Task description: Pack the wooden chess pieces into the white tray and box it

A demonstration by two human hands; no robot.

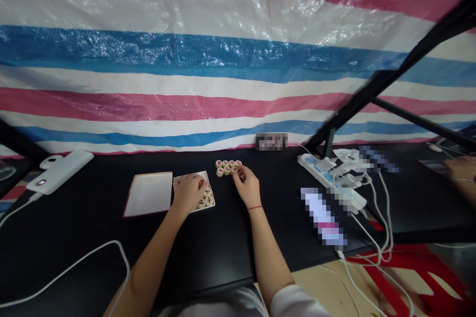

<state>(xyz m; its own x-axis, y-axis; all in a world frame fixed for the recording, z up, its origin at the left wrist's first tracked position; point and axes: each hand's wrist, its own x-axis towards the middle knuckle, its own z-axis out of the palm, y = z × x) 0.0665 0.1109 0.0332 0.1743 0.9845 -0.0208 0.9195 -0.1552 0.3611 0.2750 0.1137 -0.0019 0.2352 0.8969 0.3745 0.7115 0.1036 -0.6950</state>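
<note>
Round wooden xiangqi pieces (226, 167) with dark and red characters stand in a tight group on the black table (208, 242). My right hand (247, 187) is at the group's right side, with its fingertips on the nearest piece. Whether that piece is gripped is hard to tell. My left hand (188, 193) sits over a shallow white tray (189, 179), its fingers curled and covering the tray's near part. Several more pieces (205, 199) lie in the tray beside those fingers. Anything under my left palm is hidden.
A white card with a red edge (148, 194) lies left of the tray. A white power bank (59, 172) is further left. A power strip (327, 176) with tangled white cables is on the right. Another person's hand (459, 168) is at the far right, before a striped tarp (186, 49).
</note>
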